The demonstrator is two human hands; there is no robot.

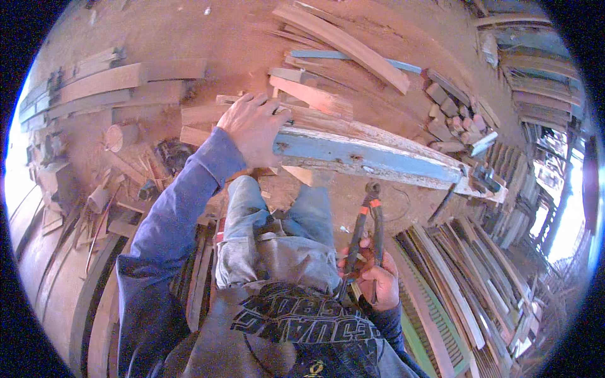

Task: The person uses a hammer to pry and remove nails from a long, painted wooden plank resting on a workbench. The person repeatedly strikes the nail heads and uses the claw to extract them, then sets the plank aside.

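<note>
A long wooden beam [368,153] with worn blue and white paint lies across in front of me, a few dark holes or rust marks on its blue face. Over its left end my left hand [252,128] is closed, fingers curled across the top edge. My right hand [382,279], low and right of my lap, grips a pair of pincers [361,227] by the dark handles with orange bands. The pincers' rounded head points up, just below the beam and apart from it. The right fingers are partly hidden behind the handles.
Short wood blocks [450,113] are heaped at the far right. Planks [353,47] lie beyond the beam, and more boards [101,85] lie at the left. A green slatted shutter [435,315] and long strips are stacked at the lower right. A log piece [121,137] stands at left.
</note>
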